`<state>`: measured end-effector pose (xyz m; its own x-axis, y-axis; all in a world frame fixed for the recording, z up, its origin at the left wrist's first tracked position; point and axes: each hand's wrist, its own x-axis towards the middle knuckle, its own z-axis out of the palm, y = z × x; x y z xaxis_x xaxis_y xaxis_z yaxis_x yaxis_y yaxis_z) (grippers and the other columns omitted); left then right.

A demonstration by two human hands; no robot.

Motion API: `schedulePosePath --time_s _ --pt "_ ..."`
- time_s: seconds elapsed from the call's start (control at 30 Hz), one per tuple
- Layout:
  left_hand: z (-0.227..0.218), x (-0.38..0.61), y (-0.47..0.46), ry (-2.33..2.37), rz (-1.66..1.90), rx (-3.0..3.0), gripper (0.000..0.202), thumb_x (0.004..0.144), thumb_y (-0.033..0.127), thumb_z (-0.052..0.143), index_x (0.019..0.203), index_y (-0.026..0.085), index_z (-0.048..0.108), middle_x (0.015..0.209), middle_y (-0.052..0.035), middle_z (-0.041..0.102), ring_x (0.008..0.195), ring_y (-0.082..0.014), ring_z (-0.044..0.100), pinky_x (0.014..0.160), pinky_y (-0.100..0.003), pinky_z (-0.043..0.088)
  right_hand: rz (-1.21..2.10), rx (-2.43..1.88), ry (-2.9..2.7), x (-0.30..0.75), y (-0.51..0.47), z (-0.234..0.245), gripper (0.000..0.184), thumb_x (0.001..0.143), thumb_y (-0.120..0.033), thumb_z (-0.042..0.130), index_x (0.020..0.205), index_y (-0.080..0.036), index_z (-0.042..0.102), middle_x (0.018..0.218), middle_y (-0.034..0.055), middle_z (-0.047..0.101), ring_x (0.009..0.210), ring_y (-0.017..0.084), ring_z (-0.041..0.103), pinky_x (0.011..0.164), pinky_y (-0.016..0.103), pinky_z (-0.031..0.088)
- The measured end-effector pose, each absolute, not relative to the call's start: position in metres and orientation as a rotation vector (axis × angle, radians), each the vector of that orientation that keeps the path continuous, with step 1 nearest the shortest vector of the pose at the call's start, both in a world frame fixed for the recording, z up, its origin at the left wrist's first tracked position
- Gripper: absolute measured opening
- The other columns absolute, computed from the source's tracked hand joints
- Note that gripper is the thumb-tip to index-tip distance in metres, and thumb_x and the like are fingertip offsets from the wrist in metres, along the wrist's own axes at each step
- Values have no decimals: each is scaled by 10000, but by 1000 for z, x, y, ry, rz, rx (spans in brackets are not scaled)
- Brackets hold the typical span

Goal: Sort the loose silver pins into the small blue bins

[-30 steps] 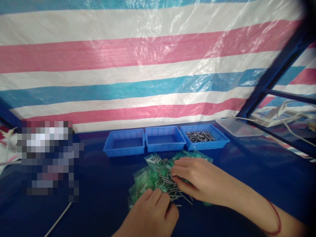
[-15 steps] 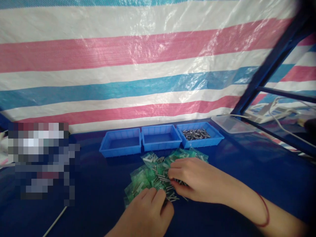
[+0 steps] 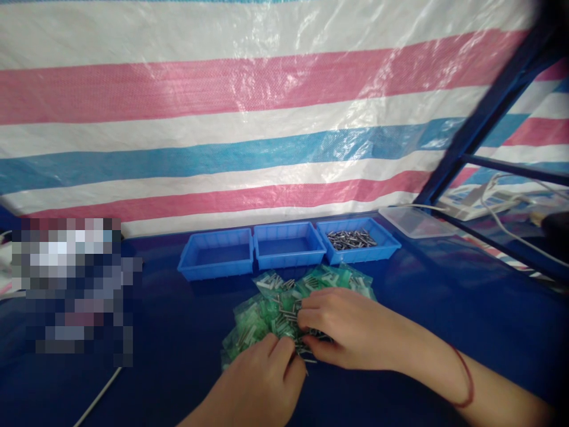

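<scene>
A pile of small clear plastic bags (image 3: pixel 253 323) with green in them lies on the dark blue tabletop in front of me. Short metal pieces, like pins or screws, show in and on the bags. My left hand (image 3: pixel 262 376) is closed at the near edge of the pile, thumb against the fingers; whatever is pinched there is hidden. Over the pile's right side, my right hand (image 3: pixel 338 326) has its fingers curled down among loose metal pieces (image 3: pixel 291 314). Its fingertips are close together, and I cannot make out what they hold.
Behind the pile stand three blue trays in a row: the left tray (image 3: pixel 216 273), the middle tray (image 3: pixel 291 259) and the right tray (image 3: pixel 377 254), which holds many metal pieces. A clear plastic lid (image 3: pixel 415 222) lies right of them. A striped sheet (image 3: pixel 222 142) hangs behind.
My right hand has shifted slightly left and down, closer to my left hand. The left hand has moved a little left. Both stay at the pile.
</scene>
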<state>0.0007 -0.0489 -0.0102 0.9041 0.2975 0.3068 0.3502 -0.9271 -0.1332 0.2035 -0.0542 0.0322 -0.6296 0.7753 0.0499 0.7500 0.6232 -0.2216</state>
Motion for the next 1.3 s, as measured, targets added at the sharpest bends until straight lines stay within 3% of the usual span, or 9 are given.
schedulePosePath --time_s 0.23,0.47,0.77,0.87,1.03,1.13,1.23,1.3 --pt "-10 3 -43 -489 -554 -2900 204 900 84 415 839 164 593 727 -24 585 621 -178 579 517 -275 492 262 -1289 -2708 204 -53 32 116 831 -221 558 727 -173 542 720 3 602 683 124 523 595 288 262" --pt "6 1 -27 -716 -640 -2997 234 950 125 395 972 194 618 913 -23 640 823 -140 624 708 -225 524 225 -1331 -2650 207 -52 32 149 883 -235 499 756 -177 552 717 3 587 678 122 514 591 286 258" --pt "-3 0 -6 -746 -656 -3040 258 933 130 415 1054 199 631 1041 -52 623 943 -187 586 809 -329 500 281 -1380 -2510 225 -41 42 187 890 -225 471 756 -172 589 692 8 582 651 122 519 598 262 314" --pt "7 -2 -9 -744 -634 -3099 256 946 290 463 1144 217 608 1143 -80 602 1054 -228 547 879 -400 472 188 -1574 -2266 262 -23 44 245 908 -278 435 775 -172 610 698 19 606 616 130 528 608 263 351" --pt "15 -8 -10 -618 -381 -3228 701 788 694 499 1352 280 456 1422 -117 421 1311 -350 348 1032 -597 303 -351 -2114 -1666 338 7 18 242 848 -355 491 909 -154 608 844 99 637 787 229 587 719 317 399" --pt "13 -11 -9 -619 -280 -3267 798 730 764 485 1385 313 409 1482 -114 348 1357 -389 271 1036 -683 209 -241 -2302 -1437 366 15 -2 429 823 -483 491 1029 -115 569 934 166 615 857 277 588 735 351 406" --pt "9 -10 -10 -675 -276 -3266 749 779 734 453 1388 300 409 1482 -121 349 1362 -369 277 1048 -669 210 -81 -2370 -1338 378 19 -13 566 794 -542 495 1082 -56 528 975 244 587 877 303 579 714 370 397" --pt "7 -8 -12 -737 -304 -3244 685 827 685 439 1383 285 419 1475 -123 360 1359 -352 290 1051 -646 236 3 -2379 -1324 382 19 -15 565 794 -536 489 1046 -34 540 910 257 595 809 293 586 672 372 391"
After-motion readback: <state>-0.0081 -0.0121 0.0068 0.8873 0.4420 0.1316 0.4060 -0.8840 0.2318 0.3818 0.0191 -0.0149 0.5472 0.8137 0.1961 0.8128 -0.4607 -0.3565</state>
